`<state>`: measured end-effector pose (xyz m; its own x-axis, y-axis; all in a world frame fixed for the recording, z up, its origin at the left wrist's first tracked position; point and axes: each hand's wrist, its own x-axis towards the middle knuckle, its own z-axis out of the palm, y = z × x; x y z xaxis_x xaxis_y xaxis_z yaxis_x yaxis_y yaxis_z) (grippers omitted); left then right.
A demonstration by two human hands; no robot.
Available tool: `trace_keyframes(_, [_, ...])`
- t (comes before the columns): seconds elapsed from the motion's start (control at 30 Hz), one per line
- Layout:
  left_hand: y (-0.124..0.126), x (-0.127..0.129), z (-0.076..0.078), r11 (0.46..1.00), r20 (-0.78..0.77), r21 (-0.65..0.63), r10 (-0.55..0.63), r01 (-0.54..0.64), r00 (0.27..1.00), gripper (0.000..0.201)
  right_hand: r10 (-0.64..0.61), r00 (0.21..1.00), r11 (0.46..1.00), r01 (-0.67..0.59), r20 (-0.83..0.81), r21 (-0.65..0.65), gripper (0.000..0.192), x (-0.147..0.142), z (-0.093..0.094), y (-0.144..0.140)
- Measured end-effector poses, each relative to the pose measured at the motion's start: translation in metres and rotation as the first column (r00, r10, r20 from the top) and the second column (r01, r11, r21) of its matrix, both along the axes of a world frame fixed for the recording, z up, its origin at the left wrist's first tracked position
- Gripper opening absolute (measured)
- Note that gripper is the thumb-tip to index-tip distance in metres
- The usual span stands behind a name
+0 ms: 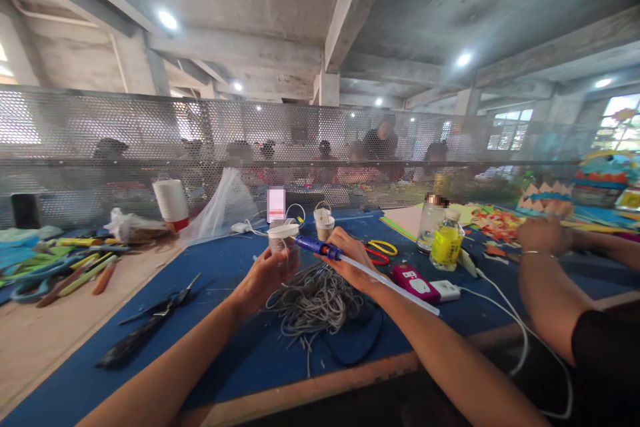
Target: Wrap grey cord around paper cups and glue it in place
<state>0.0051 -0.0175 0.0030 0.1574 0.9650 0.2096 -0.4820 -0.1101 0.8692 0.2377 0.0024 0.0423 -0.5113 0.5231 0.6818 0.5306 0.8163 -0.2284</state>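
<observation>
A small white paper cup (283,232) is gripped in my left hand (267,277), fingers wrapped round its side. My right hand (347,257) is closed on a blue glue gun (316,246), whose nozzle points left at the cup's rim. A long translucent glue stick (390,285) sticks out of the gun's back end, over my right wrist. Below both hands lies a tangled heap of grey cord (320,300) on the blue table cover (215,340). Just behind the gun stands another small cup with a looped handle (324,221).
Black scissors (160,313) lie at left, with more tools beyond and stacked paper cups (171,203). Right are yellow-and-red-handled scissors (383,248), a yellow-labelled bottle (447,242), a magenta power bank (415,282) and cables. A co-worker's arm (547,273) is at far right; a perforated screen (280,127) stands behind.
</observation>
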Motion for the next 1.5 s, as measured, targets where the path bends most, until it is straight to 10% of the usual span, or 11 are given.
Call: trace_keyframes(1.5, [-0.004, 0.0, 0.007, 0.999, 0.01, -0.05, -0.006, 0.007, 1.0, 0.031, 0.011, 0.998, 1.0, -0.009, -0.068, 0.016, 0.016, -0.002, -0.009, 0.008])
